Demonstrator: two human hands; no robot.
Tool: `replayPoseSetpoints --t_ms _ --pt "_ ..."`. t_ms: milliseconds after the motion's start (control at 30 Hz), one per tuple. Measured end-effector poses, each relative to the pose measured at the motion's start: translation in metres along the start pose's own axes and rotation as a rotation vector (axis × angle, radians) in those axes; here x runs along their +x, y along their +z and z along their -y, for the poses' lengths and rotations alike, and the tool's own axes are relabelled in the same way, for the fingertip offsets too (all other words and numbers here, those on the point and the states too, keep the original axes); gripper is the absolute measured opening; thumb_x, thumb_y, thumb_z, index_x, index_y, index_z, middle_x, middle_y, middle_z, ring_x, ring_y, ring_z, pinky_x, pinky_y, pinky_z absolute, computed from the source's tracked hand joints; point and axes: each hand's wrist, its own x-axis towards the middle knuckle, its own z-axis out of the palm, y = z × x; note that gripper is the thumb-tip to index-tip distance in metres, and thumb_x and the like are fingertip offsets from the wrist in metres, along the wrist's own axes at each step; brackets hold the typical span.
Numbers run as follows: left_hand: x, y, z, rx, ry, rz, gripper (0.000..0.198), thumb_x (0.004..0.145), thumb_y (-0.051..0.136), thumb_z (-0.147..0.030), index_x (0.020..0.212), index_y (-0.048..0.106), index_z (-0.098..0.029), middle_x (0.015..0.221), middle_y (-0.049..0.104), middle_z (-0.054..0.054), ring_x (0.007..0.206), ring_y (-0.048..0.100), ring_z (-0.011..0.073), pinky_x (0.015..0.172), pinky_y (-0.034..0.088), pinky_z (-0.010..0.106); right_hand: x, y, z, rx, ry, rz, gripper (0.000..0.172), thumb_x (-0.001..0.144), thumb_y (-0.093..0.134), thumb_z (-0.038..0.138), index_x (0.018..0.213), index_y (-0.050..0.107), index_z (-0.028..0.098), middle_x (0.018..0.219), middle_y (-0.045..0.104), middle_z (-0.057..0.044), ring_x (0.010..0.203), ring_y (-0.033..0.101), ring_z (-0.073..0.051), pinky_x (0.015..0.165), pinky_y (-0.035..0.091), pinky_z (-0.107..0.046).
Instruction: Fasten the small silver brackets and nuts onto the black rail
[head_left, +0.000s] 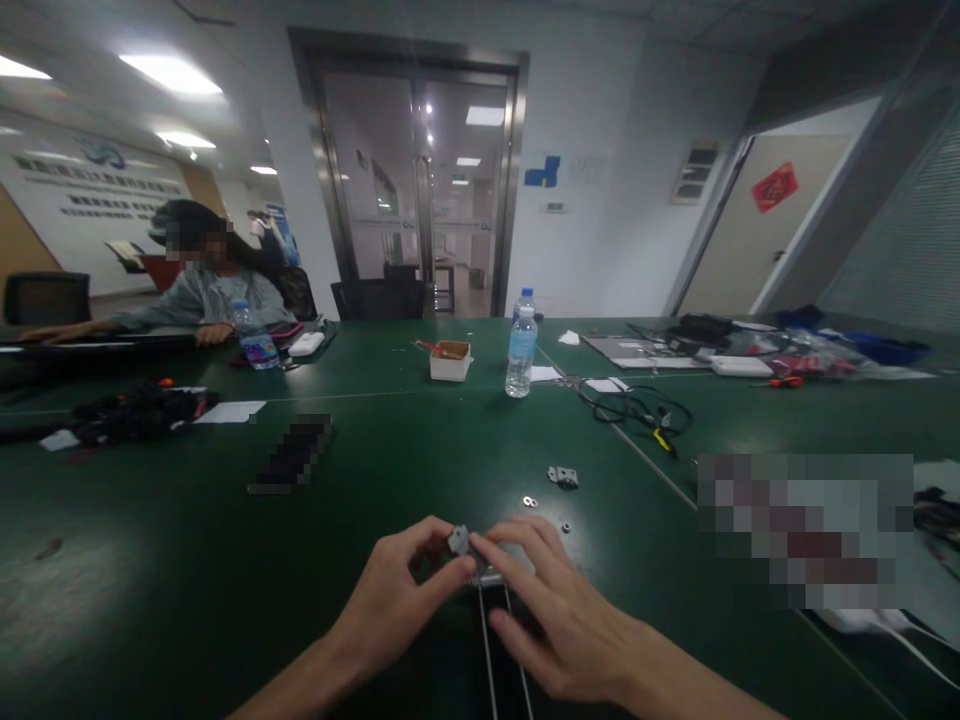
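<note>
Close in front of me on the green table, my left hand (401, 580) pinches a small grey bracket-like part (459, 541) between thumb and fingers. The part sits at the far end of a frame of two thin parallel rods (487, 640), which runs towards me. My right hand (559, 610) curls over that end from the right, its index fingertip against the grey part and its thumb beside the rods. My fingers hide much of the joint. Beyond them lie a similar grey metal bracket (562, 477), a pair of small washers (530, 502) and a small nut (566, 527).
Further off stand water bottles (520, 355) and a small open box (450, 362). Black cables (637, 408) and yellow-handled pliers (664, 442) lie to the right. A dark flat object (294, 455) lies left. A person (217, 285) sits at the far left.
</note>
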Motion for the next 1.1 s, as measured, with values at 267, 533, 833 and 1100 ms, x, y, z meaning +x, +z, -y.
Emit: replayPoseSetpoints --t_ms 267,533,833,1100 --pt "0.011 -0.029 0.001 0.006 -0.209 0.179 0.031 0.084 0.059 -0.041 0.1 0.066 -0.015 0.091 0.07 0.004 0.084 0.065 0.0225 0.072 0.048 0.031 0.001 -0.015 -0.014 -0.032 -0.067 -0.002 0.027 0.084 0.049 0.018 0.109 0.057 0.015 0.104 0.058 -0.01 0.098 0.05 -0.023 0.084 0.041 -0.04" --pt "0.015 -0.032 0.011 0.06 -0.32 0.224 0.034 0.083 0.062 -0.031 0.113 0.056 -0.016 0.08 0.069 0.0 0.073 0.065 0.0186 0.059 0.046 0.025 0.003 -0.025 -0.033 -0.071 0.123 0.37 0.014 0.085 0.052 0.022 0.091 0.064 0.018 0.093 0.061 -0.007 0.086 0.051 -0.02 0.077 0.041 -0.036" --pt "0.009 -0.025 0.011 0.015 -0.332 0.264 0.023 0.083 0.061 -0.028 0.101 0.057 -0.015 0.078 0.069 0.001 0.072 0.065 0.0186 0.058 0.045 0.024 0.002 -0.02 -0.03 -0.041 0.119 0.384 0.014 0.087 0.05 0.02 0.087 0.064 0.018 0.091 0.061 -0.005 0.085 0.052 -0.019 0.078 0.041 -0.036" --pt "0.007 -0.012 0.017 0.112 -0.242 0.224 0.019 0.084 0.061 -0.031 0.094 0.059 -0.015 0.075 0.067 0.0 0.068 0.064 0.0179 0.055 0.044 0.024 0.001 -0.018 -0.03 -0.027 0.114 0.354 0.013 0.087 0.051 0.018 0.084 0.064 0.017 0.088 0.061 -0.005 0.085 0.051 -0.018 0.078 0.041 -0.035"
